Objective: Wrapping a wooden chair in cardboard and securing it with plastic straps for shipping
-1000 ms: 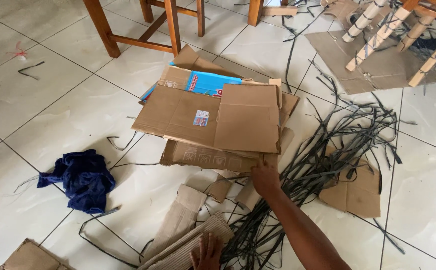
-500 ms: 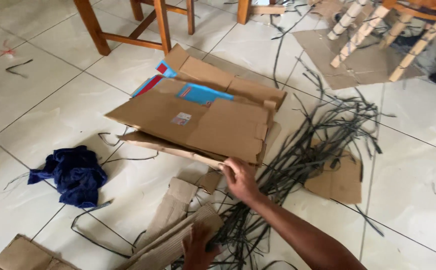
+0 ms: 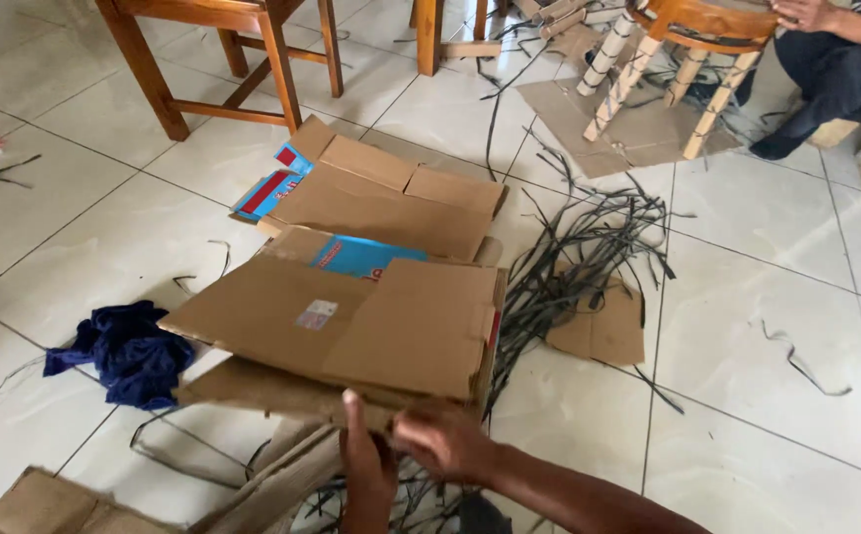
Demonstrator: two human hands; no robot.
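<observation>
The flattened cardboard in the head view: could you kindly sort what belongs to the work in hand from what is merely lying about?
In hand:
- left hand
- right hand
- flattened cardboard stack

Lying about:
- blue cloth
- black strips
- small cardboard piece
- wooden chair

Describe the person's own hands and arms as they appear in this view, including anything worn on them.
Both hands are bare: the left hand and the right hand show no gloves, rings or watch. The right forearm is uncovered as far as the frame edge, with no sleeve or band. Little of the left arm shows.
</observation>
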